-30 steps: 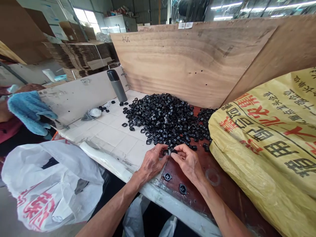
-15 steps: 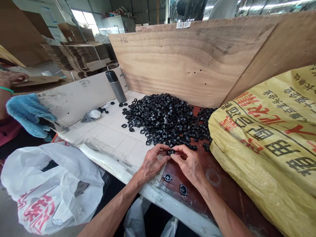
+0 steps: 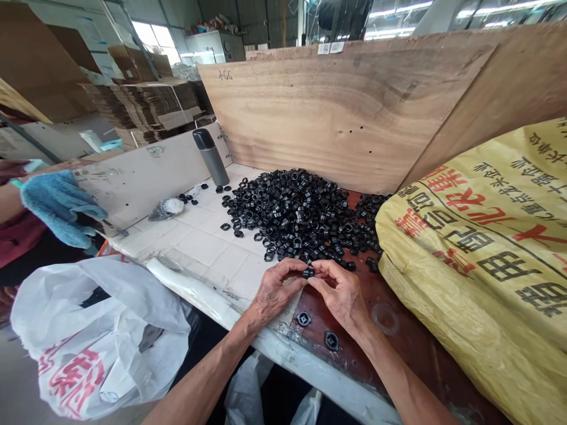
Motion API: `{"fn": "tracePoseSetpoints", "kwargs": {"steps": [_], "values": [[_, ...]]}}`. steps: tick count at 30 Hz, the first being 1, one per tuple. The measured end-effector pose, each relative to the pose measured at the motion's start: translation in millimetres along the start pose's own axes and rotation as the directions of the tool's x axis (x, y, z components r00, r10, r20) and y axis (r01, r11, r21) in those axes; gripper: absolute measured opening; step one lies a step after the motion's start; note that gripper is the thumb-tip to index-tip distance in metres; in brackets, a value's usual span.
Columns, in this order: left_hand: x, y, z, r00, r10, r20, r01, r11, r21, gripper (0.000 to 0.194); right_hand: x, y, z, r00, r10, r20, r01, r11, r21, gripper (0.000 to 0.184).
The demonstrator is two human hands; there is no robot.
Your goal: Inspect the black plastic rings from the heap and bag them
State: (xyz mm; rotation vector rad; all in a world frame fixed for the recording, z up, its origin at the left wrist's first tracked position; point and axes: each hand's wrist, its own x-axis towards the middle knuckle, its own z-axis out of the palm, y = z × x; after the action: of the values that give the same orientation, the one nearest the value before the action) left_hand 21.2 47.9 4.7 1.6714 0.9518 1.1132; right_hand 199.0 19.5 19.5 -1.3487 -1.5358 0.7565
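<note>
A big heap of small black plastic rings (image 3: 296,212) covers the middle of the bench. At its near edge my left hand (image 3: 274,292) and my right hand (image 3: 339,292) meet, fingers pinched together on one small black ring piece (image 3: 308,273) held between them just above the bench. Two black ring pieces (image 3: 303,319) (image 3: 331,340) lie flat on the dark red board (image 3: 390,348) close to my wrists.
Plywood walls (image 3: 319,112) fence the bench at the back and right. A full yellow printed sack (image 3: 482,254) lies at the right. A grey flask (image 3: 211,156) stands at the back left. A white plastic bag (image 3: 101,330) hangs below left; another person's arm with a blue cloth (image 3: 59,203) is at far left.
Both hands have lifted slightly from the heap's edge and brought the black piece together between their fingertips. The person at far left has moved their arm.
</note>
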Motion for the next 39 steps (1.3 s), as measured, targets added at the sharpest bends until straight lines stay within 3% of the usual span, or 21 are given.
{"fn": "tracePoseSetpoints", "kwargs": {"steps": [3, 7, 15, 19, 24, 27, 31, 39], "values": [[-0.9, -1.0, 0.9, 1.0, -0.023, 0.01, 0.024, 0.999, -0.048, 0.021, -0.9, 2.7, 2.0, 0.997, -0.074, -0.015, 0.073, 0.995, -0.073, 0.028], [-1.7, -3.3, 1.9, 0.999, -0.02, 0.031, 0.022, 0.997, -0.073, 0.021, -1.7, 1.9, 1.9, 0.981, -0.195, 0.021, 0.195, 0.966, -0.17, 0.015], [-0.9, 3.2, -0.2, 0.998, 0.011, 0.061, -0.006, 0.997, -0.072, 0.021, -2.1, 7.1, -4.1, 0.96, -0.253, 0.123, 0.275, 0.933, -0.232, 0.019], [-1.7, 4.8, -0.2, 0.996, 0.023, 0.088, -0.017, 0.998, -0.068, 0.021, -1.6, 9.9, -1.8, 0.971, -0.224, 0.083, 0.239, 0.91, -0.339, 0.04], [-1.7, 1.1, 0.6, 0.999, -0.018, 0.041, 0.022, 0.995, -0.098, 0.022, -3.4, -5.2, -2.8, 0.986, -0.155, 0.067, 0.166, 0.965, -0.205, 0.027], [-1.2, -1.5, 0.2, 0.999, -0.019, 0.036, 0.022, 0.996, -0.089, 0.022, -3.8, -8.5, -3.7, 0.989, -0.131, 0.067, 0.143, 0.965, -0.218, 0.037], [-1.3, -3.1, -0.8, 1.0, -0.011, 0.022, 0.012, 0.999, -0.052, 0.022, -2.6, -5.8, -3.8, 0.99, -0.114, 0.088, 0.126, 0.98, -0.154, 0.022], [-2.9, -1.1, -1.4, 0.999, -0.028, 0.036, 0.029, 0.999, -0.028, 0.022, -1.4, -4.8, -3.0, 0.99, -0.117, 0.074, 0.125, 0.985, -0.121, 0.011]]}}
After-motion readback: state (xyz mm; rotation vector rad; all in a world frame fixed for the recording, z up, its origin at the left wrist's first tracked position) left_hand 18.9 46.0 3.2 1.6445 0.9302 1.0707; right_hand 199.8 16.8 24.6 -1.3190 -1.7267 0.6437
